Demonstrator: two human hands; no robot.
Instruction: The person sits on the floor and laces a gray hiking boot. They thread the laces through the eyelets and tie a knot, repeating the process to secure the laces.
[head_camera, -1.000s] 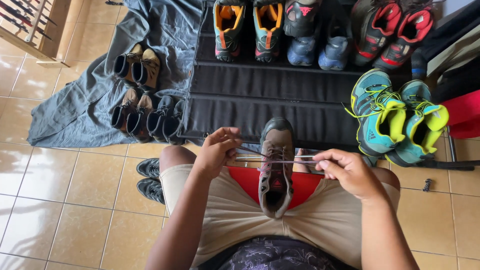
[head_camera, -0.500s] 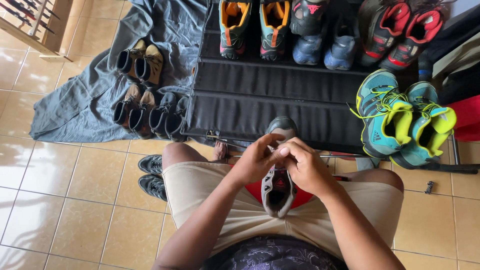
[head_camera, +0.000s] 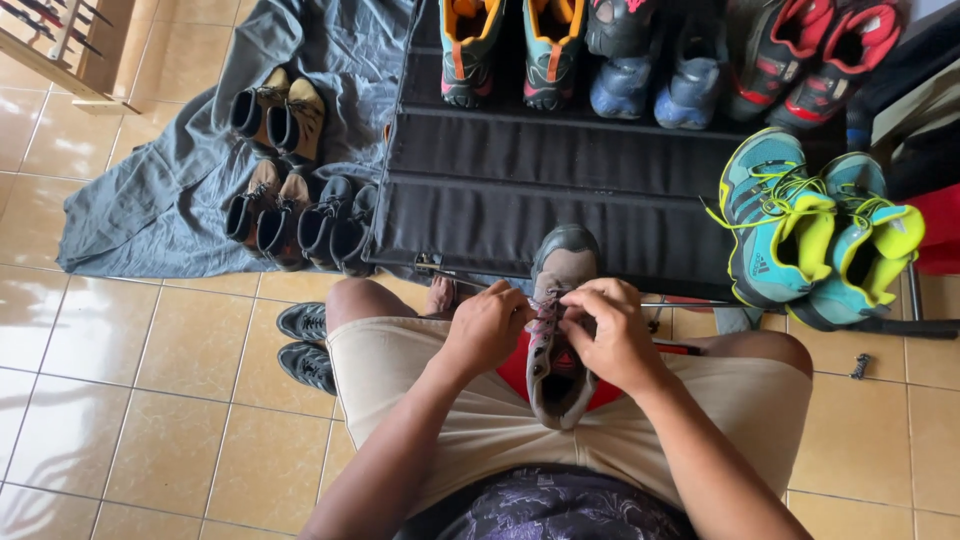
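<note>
Fingers of both hands are pinched on the laces (head_camera: 546, 318) of a grey shoe (head_camera: 556, 340) that sits toe-out on the lap, between the thighs, over something red: left hand (head_camera: 487, 330) and right hand (head_camera: 610, 335) meet right above the tongue, fingertips nearly touching. Progress, judging by what shows: lacing looks threaded up the front and pulled in, hands now at the upper eyelets, so probably at the tightening or knotting stage; no finished bow visible, so the tie looks not yet done. Can't make out which lace end is in which hand, or whether a knot has started, since the fingers cover that spot. Lower lacing and the heel are partly hidden by the hands and the shoe's own opening. Around: black folding rack (head_camera: 560, 190) ahead with a row of shoes cut off at the top edge, teal and yellow pair (head_camera: 810, 230) at right, brown and dark pairs on a grey cloth (head_camera: 170, 190) at left, black pair (head_camera: 305, 345) on the tile by the left thigh. Small dark object on the floor at far right, too small to identify
</note>
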